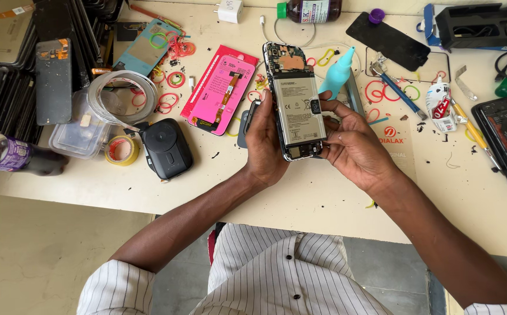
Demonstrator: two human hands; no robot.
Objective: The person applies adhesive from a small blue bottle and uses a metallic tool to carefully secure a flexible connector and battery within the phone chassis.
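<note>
I am holding an opened phone [295,99] at the centre of the frame, above the worktop [300,192], back cover off, its grey battery and the circuit board at the top end lying bare. My left hand [265,143] is wrapping around its left edge, and my right hand [352,143] is closing on its right edge, fingertips pressing at the battery's side. The risk, as I am judging it: too much pressure there could dent the battery or bend a cable (the phone is resting on nothing but my grip), and a slip would drop it. To the left, a pink phone panel [221,90] is lying flat; just right, a teal bottle [338,73].
</note>
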